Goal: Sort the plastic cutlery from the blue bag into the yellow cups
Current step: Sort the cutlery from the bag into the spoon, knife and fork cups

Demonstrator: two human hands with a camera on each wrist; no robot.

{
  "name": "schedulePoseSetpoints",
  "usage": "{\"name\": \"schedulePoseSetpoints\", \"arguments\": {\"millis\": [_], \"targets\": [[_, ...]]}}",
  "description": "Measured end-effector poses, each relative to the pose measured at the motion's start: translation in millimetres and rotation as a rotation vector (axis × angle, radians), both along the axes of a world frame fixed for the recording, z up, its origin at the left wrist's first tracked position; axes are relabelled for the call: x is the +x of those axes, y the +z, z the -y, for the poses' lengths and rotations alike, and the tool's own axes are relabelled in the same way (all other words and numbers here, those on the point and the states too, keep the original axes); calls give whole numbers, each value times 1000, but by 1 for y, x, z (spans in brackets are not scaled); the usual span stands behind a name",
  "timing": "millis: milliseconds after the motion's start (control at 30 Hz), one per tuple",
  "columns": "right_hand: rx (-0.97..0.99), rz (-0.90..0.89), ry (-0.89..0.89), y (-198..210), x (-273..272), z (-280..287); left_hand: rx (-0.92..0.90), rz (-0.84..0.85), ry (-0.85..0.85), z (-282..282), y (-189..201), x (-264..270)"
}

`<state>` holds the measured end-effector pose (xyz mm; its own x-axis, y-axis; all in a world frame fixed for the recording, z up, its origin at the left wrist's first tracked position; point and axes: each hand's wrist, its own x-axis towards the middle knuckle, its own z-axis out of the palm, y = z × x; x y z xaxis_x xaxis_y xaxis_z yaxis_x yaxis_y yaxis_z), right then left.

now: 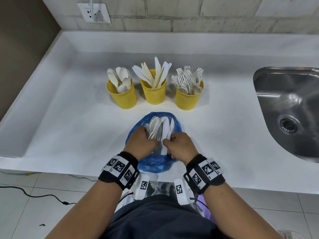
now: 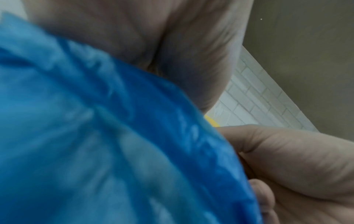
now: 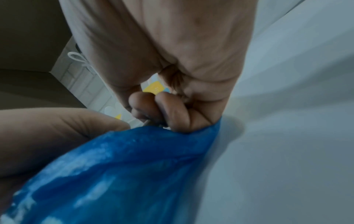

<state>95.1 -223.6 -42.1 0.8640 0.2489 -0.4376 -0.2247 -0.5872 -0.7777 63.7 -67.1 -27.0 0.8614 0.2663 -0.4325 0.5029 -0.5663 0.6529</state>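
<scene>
The blue bag (image 1: pixel 156 163) lies on the white counter near its front edge, mouth open toward the cups. A bundle of white plastic cutlery (image 1: pixel 161 126), forks and knives, fans out of it. My left hand (image 1: pixel 148 134) reaches in from the left, fingers curled round the forks. My right hand (image 1: pixel 168 139) pinches the knife handles from the right, and its curled fingers (image 3: pixel 172 112) lie against the bag (image 3: pixel 124 166) rim. Behind stand three yellow cups: spoons (image 1: pixel 122 95), knives (image 1: pixel 153 91), forks (image 1: pixel 189 96). Blue plastic (image 2: pixel 95 136) fills the left wrist view.
A steel sink (image 1: pixel 290 107) is set into the counter (image 1: pixel 69 118) on the right. A tiled wall with a socket (image 1: pixel 94 12) runs along the back, and a raised ledge borders the left side. Cables lie on the floor at lower left.
</scene>
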Motion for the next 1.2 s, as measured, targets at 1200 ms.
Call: {"name": "schedulePoseSetpoints", "arguments": {"millis": [1200], "targets": [[338, 68, -199, 9, -1, 6, -312, 276, -150, -1, 4, -10]]}}
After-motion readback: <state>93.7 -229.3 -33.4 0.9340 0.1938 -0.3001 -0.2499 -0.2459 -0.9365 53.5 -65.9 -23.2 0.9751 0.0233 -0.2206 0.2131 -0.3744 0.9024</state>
